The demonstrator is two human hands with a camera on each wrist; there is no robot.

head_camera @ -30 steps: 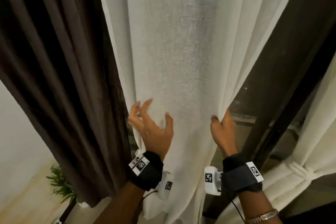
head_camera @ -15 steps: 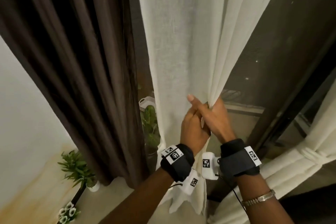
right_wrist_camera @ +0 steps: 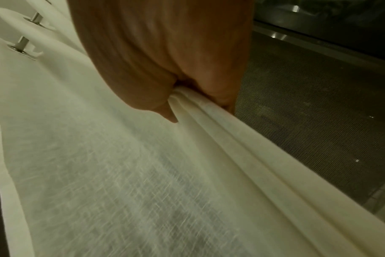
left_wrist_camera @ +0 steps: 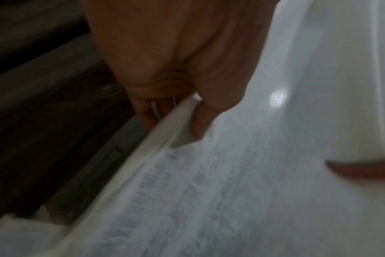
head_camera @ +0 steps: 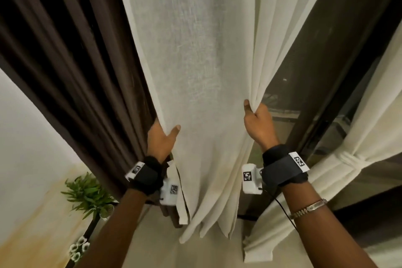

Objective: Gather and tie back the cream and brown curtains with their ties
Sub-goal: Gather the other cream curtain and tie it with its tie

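Observation:
A sheer cream curtain [head_camera: 202, 61] hangs down the middle of the head view, spread flat between my hands. My left hand [head_camera: 162, 137] grips its left edge, thumb on the front and fingers hidden behind the cloth; the left wrist view shows the hem [left_wrist_camera: 176, 118] pinched between thumb and fingers. My right hand [head_camera: 257, 119] grips bunched folds at the right edge, and the right wrist view shows those folds [right_wrist_camera: 200, 104] squeezed in the fist. The brown curtain [head_camera: 71, 61] hangs loose in pleats to the left, untouched.
A second cream curtain [head_camera: 356, 148] at the right is bound by a cream tie [head_camera: 348, 158]. Dark window glass with a mesh screen [right_wrist_camera: 319, 113] lies behind the right hand. A potted green plant [head_camera: 87, 193] and small white flowers [head_camera: 78, 248] stand by the cream wall at lower left.
Half a second ago both hands met on the curtain's right edge. My left hand has since moved left to the left edge, and the cloth is spread wide between the hands.

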